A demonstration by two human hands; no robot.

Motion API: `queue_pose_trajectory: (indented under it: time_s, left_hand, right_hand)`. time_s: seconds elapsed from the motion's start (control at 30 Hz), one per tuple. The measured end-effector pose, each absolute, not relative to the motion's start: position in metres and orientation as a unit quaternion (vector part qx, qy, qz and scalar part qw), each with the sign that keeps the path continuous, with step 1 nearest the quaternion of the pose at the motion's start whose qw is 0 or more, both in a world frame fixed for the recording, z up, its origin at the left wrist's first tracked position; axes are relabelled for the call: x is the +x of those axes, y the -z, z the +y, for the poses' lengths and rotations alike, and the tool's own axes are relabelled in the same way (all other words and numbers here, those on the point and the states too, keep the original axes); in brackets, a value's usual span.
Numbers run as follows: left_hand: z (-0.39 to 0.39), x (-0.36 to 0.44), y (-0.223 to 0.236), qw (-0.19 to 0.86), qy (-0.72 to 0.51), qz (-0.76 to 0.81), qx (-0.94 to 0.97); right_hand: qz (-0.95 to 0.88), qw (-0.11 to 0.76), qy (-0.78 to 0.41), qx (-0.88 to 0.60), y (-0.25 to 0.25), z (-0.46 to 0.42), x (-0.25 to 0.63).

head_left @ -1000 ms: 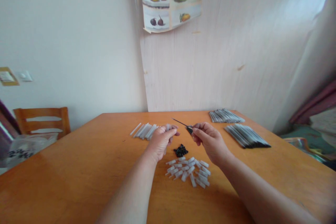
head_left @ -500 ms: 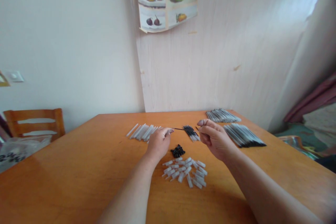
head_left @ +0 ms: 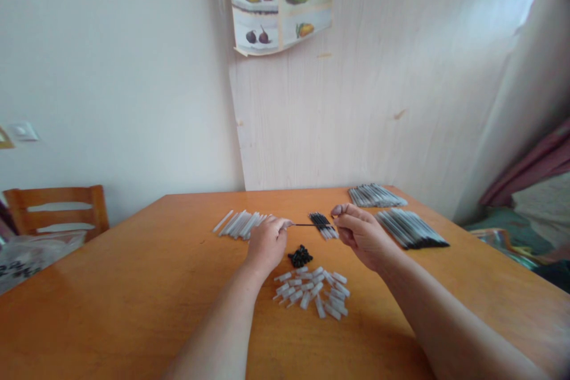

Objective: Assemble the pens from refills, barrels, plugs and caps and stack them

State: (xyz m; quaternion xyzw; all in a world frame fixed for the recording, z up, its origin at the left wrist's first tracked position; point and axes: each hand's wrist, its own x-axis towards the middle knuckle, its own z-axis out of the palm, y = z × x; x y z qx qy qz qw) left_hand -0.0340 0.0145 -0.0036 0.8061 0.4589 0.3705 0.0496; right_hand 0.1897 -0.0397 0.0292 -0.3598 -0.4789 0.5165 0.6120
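A thin black rod (head_left: 309,225) spans the two hands, short of the surface's (head_left: 133,285) far edge. The left hand (head_left: 269,241) pinches one end and the right hand (head_left: 360,234) the other; from here I can't tell what else their fingers hide. Pulled or twisted unevenly, so slender a piece could bend, I'd say. Should one pinch slip, it might drop onto the black caps (head_left: 300,256), scattering some toward the near edge.
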Motion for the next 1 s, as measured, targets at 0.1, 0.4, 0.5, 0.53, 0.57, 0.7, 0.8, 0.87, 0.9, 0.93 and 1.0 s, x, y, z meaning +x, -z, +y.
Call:
queue_pose_trajectory:
  time_s: [0.1, 0.4, 0.5, 0.53, 0.57, 0.7, 0.8, 0.87, 0.9, 0.93, 1.0]
  left_hand:
    - [0.013, -0.034, 0.003, 0.035, -0.349, 0.471, 0.81]
    - [0.006, -0.03, -0.001, 0.014, -0.306, 0.459, 0.834]
    - [0.004, -0.028, -0.001, 0.024, -0.292, 0.446, 0.846]
    - [0.004, -0.027, 0.0, 0.027, -0.292, 0.444, 0.847]
    - [0.004, -0.027, 0.0, 0.03, -0.293, 0.444, 0.846]
    - [0.005, -0.027, 0.003, 0.044, -0.287, 0.438, 0.851]
    - [0.004, -0.028, 0.003, 0.05, -0.279, 0.435, 0.855]
    - [0.003, -0.027, 0.003, 0.057, -0.277, 0.437, 0.854]
    - [0.003, -0.027, 0.002, 0.061, -0.278, 0.438, 0.853]
    - [0.003, -0.026, 0.002, 0.067, -0.278, 0.438, 0.852]
    - [0.002, -0.025, 0.001, 0.081, -0.278, 0.434, 0.853]
  right_hand:
    - [-0.483, 0.61, -0.516, -0.359, -0.029, -0.039, 0.19]
    - [-0.488, 0.603, -0.505, -0.379, -0.026, -0.037, 0.192]
    - [-0.484, 0.61, -0.492, -0.389, -0.026, -0.038, 0.192]
    - [-0.483, 0.613, -0.487, -0.392, -0.026, -0.038, 0.192]
    - [-0.483, 0.616, -0.481, -0.394, -0.026, -0.038, 0.192]
    - [-0.485, 0.627, -0.454, -0.407, -0.027, -0.04, 0.19]
    - [-0.493, 0.63, -0.437, -0.412, -0.028, -0.042, 0.189]
    - [-0.499, 0.627, -0.437, -0.408, -0.029, -0.042, 0.189]
    - [-0.503, 0.624, -0.441, -0.404, -0.029, -0.042, 0.189]
    - [-0.505, 0.622, -0.443, -0.401, -0.029, -0.041, 0.189]
    - [-0.511, 0.619, -0.448, -0.393, -0.027, -0.04, 0.188]
